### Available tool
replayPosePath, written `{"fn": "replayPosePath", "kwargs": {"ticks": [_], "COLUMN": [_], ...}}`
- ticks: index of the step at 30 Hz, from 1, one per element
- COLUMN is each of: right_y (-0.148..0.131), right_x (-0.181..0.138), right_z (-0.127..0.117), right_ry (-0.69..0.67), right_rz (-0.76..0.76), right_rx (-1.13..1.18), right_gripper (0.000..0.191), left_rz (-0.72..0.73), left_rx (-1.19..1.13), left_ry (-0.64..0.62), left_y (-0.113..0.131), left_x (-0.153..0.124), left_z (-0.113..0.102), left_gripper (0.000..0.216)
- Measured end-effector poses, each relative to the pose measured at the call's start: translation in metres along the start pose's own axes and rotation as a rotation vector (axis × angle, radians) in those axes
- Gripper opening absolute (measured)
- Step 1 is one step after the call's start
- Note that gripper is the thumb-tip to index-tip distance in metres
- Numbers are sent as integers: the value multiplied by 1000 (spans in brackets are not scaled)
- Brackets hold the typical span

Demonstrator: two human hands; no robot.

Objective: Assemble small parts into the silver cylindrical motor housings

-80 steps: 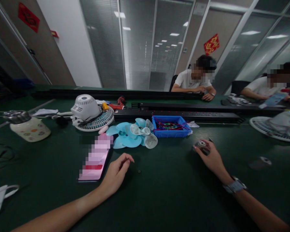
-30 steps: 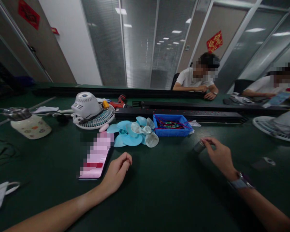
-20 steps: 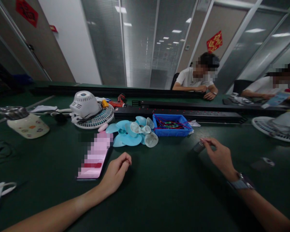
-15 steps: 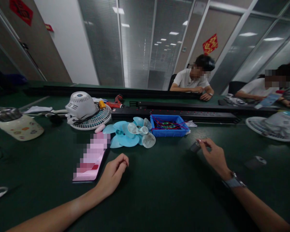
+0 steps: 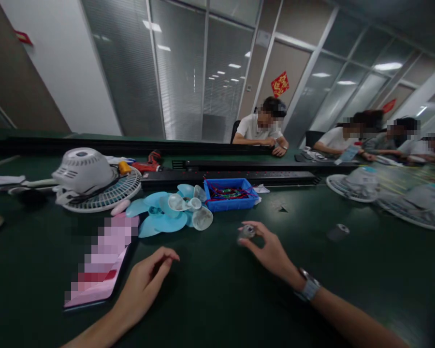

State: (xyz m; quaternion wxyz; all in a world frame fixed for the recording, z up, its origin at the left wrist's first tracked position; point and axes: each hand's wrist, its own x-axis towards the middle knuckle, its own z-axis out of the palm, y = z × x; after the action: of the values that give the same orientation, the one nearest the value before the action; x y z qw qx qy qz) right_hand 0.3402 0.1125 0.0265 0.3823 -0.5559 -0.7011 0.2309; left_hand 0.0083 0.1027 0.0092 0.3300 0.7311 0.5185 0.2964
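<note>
My right hand (image 5: 268, 249) grips a small motor (image 5: 246, 233), a grey metal cylinder, between thumb and fingers above the green table. A second cylinder of the same look, another motor (image 5: 338, 232), lies on the table farther right. My left hand (image 5: 147, 278) holds nothing; its fingers are bent loosely, with a gap between thumb and forefinger. It rests beside a phone (image 5: 105, 263) with a pink screen, partly blurred out. Beyond it lie light-blue fan blades (image 5: 163, 223) and a clear fan blade (image 5: 202, 218) on top.
A blue bin (image 5: 232, 205) with wires and circuit boards stands ahead. At left is a white fan head (image 5: 81, 171) on its grille, near a red power drill (image 5: 150, 164). More fan parts (image 5: 362, 186) lie at right. Black rails (image 5: 228, 179) cross the table; people sit beyond.
My right hand has lifted the motor off the table and brought it left and nearer. My left hand's fingers have opened somewhat. The view has turned to the right.
</note>
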Motion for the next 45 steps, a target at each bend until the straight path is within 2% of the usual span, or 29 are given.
{"fn": "replayPosePath", "kwargs": {"ticks": [3, 6, 12, 20, 23, 25, 28, 30, 34, 38, 41, 45], "right_y": [-44, -60, -46, -29, -28, -31, -40, -46, -49, -50, -49, -34], "right_x": [-15, -19, -16, -15, -14, -14, -16, -18, -18, -11, -7, -8], "right_z": [31, 51, 63, 75, 74, 71, 66, 64, 64, 63, 55, 43], "right_ry": [-254, -355, -324, -329, -328, -334, -353, -353, -365, -438, -516, -618], "right_rz": [-84, -138, -220, -218, -209, -208, -194, -165, -73, 4, 103, 394], "right_rx": [87, 116, 170, 216, 211, 229, 268, 265, 200, 235, 395, 847], "right_gripper": [43, 44, 47, 55, 57, 56, 52, 48, 41, 40, 43, 51], "left_rz": [62, 149, 288, 203, 179, 161, 122, 113, 101, 112, 99, 53], "left_rx": [0, -8, -6, -5, -5, -8, 54, 135, 236, 283, 257, 150], "left_ry": [-35, -62, -64, -79, -100, -41, 125, 164, 48, -2, 18, 36], "left_y": [0, 4, 23, 35, 40, 42, 35, 26, 3, -2, 1, -1], "left_x": [-6, -12, -1, 23, 25, 23, 19, 17, 20, 23, 20, 16], "left_z": [5, 13, 25, 30, 26, 18, 5, 1, 1, 2, 1, 0], "left_gripper": [33, 36, 33, 33, 35, 37, 40, 38, 29, 29, 37, 39]}}
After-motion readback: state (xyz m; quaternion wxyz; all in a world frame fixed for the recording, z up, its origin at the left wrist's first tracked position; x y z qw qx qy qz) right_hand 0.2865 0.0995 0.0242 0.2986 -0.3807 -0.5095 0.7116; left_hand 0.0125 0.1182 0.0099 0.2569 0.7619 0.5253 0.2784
